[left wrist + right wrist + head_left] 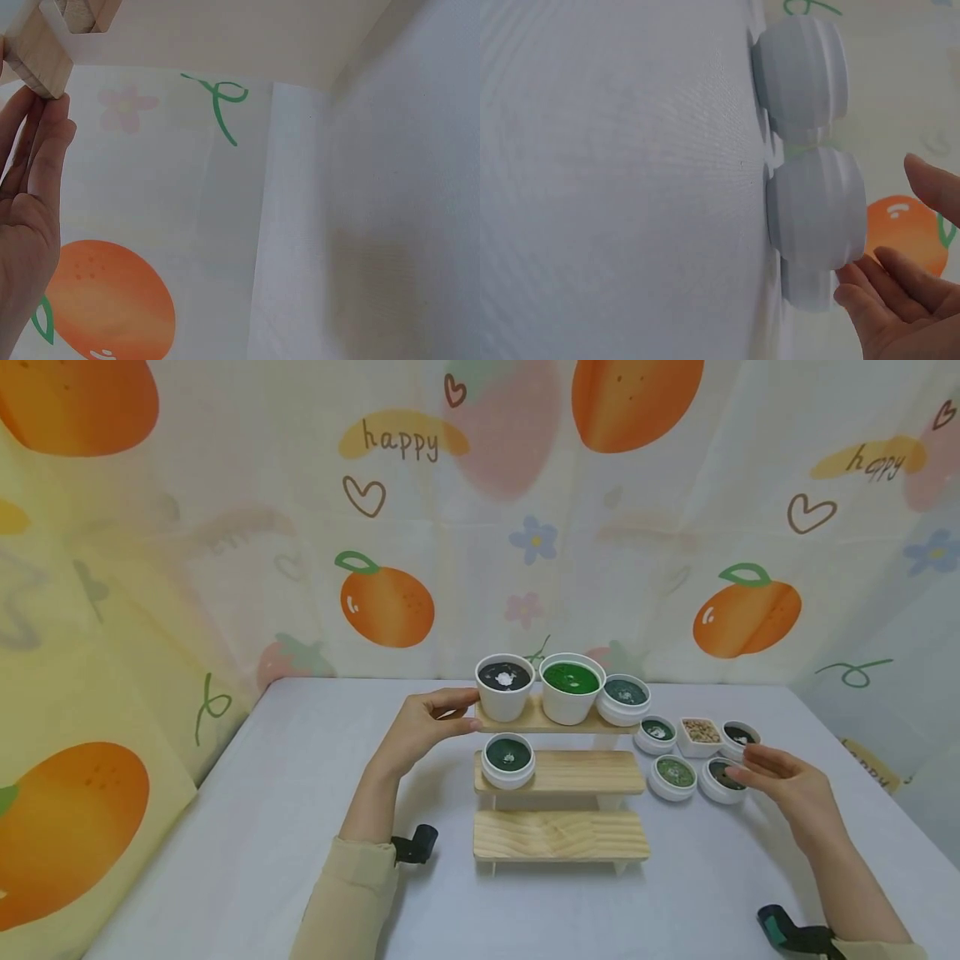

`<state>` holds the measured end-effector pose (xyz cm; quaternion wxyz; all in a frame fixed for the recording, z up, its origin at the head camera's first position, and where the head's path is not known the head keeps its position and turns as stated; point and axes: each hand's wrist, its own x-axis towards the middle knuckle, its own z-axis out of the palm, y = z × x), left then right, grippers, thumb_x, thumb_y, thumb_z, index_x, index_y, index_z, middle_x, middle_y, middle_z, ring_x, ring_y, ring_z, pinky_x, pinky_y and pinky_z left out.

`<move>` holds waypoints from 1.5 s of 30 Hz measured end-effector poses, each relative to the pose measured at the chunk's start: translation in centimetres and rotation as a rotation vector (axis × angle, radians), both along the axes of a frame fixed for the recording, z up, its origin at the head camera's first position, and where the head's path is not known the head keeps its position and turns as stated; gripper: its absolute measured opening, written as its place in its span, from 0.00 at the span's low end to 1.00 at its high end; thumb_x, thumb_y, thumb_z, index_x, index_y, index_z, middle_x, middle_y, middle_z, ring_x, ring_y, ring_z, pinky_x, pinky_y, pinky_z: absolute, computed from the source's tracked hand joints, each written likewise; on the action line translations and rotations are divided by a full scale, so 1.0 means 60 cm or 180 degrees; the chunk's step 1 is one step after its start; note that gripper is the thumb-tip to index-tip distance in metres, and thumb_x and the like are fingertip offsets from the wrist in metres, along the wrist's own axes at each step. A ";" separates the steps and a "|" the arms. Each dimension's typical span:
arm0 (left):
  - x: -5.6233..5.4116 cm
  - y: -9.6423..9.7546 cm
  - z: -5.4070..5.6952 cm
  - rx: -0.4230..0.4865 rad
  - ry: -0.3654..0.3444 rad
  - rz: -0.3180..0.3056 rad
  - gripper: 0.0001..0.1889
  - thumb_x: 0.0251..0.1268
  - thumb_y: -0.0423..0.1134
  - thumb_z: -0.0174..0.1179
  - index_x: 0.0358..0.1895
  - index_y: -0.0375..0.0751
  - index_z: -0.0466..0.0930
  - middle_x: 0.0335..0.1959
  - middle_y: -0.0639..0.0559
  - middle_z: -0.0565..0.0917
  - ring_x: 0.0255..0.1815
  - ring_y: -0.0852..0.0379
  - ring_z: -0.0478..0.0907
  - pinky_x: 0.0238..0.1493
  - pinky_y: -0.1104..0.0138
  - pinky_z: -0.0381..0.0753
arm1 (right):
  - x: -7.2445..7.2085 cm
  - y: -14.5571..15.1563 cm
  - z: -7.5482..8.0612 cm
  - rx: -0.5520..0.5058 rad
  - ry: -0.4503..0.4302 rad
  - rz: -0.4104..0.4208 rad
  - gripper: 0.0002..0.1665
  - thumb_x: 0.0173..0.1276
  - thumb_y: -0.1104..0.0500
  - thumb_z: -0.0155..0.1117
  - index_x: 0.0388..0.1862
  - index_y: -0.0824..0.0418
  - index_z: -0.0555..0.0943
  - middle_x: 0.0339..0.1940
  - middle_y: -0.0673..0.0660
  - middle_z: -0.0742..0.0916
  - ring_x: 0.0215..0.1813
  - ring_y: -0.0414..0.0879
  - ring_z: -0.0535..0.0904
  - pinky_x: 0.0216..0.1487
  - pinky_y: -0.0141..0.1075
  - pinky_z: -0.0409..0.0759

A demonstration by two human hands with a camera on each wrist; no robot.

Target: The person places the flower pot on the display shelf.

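My left hand [431,720] is at the left end of the top wooden shelf [531,724]. In the left wrist view its fingers [51,142] touch the wooden board's end [45,56] from below, with a fingertip at its upper edge. Close to that hand, a white cup [502,703] with dark contents and a pale patch stands on the shelf. My right hand [795,789] reaches in from the right with relaxed fingers. Its fingertips are right at a round white tub [720,789] with dark contents; in the right wrist view they overlap the rim of a white tub [817,210].
A white cup with green contents [572,703] and a round tub [622,710] share the top shelf. Another tub [508,775] is on the middle shelf [577,772]; below it is the bottom shelf [561,837]. More tubs, including a square one with tan pieces [699,748], stand right.
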<state>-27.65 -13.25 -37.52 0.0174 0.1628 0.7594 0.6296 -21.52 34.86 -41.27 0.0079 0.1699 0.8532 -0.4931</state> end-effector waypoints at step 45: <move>0.003 0.000 0.000 -0.0018 0.0010 -0.0002 0.24 0.54 0.36 0.73 0.58 0.41 0.83 0.59 0.45 0.85 0.66 0.45 0.78 0.70 0.67 0.78 | -0.007 0.005 -0.013 0.0468 -0.0196 0.0583 0.56 0.60 0.47 0.74 0.76 0.70 0.57 0.75 0.76 0.63 0.64 0.57 0.71 0.72 0.66 0.67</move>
